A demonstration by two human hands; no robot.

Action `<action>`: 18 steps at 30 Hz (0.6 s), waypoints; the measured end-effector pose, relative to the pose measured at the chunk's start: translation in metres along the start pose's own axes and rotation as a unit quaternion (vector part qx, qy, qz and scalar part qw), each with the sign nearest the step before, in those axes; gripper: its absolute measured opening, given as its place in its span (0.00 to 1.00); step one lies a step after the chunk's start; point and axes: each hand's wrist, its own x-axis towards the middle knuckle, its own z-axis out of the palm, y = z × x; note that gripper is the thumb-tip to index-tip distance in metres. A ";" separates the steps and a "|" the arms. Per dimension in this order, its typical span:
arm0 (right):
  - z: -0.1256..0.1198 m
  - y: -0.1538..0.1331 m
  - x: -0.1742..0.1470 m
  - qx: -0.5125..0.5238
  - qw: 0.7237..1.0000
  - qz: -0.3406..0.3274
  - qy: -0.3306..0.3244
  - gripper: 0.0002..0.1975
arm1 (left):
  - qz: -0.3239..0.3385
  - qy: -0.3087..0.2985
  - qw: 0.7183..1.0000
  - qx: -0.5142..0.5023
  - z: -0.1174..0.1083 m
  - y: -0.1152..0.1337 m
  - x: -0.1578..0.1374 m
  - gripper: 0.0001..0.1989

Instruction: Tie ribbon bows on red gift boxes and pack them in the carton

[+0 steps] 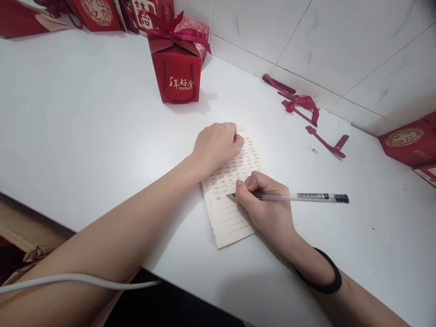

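Grips 1 slim, clear plastic pen (289, 196) in right hand (270, 209), resting left hand (218, 146) (fingers curled closed) on cream lined paper (235, 222).

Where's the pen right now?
In the head view, the pen is right of centre, held in the right hand, its tip at the lined paper.

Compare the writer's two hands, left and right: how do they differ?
The right hand grips a pen; the left hand shows none. The right has a black band at its wrist; the left has none. The left lies higher up the paper, the right lower. Both are curled.
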 end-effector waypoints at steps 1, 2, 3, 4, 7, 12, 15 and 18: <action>0.000 0.000 0.000 -0.008 1.000 0.002 -0.001 0.17 | -0.001 -0.002 1.000 0.003 0.000 0.000 0.000 0.10; 0.000 -0.001 0.000 -0.015 1.000 0.003 -0.003 0.16 | -0.001 -0.003 1.000 0.006 0.000 0.000 0.000 0.10; 0.000 -0.002 0.000 -0.017 1.000 0.005 -0.004 0.16 | 0.000 -0.004 1.000 0.008 0.000 0.001 0.000 0.10; 0.000 -0.002 0.001 -0.016 1.000 0.008 -0.005 0.16 | 0.001 -0.004 1.000 0.010 -0.001 0.001 0.000 0.10; -0.001 -0.002 0.001 -0.011 1.000 0.019 0.000 0.16 | 0.001 -0.003 1.000 0.015 -0.001 0.001 0.000 0.10; 0.000 -0.001 0.001 -0.017 1.000 0.023 0.005 0.15 | 0.000 -0.006 1.000 0.014 -0.001 0.001 0.000 0.10; 0.000 -0.001 0.000 -0.016 0.999 0.030 0.016 0.16 | -0.002 -0.008 1.000 0.007 -0.001 0.001 0.000 0.10; 0.000 -0.001 0.000 -0.019 0.999 0.025 0.021 0.16 | -0.006 -0.011 1.000 -0.007 -0.001 0.001 0.000 0.10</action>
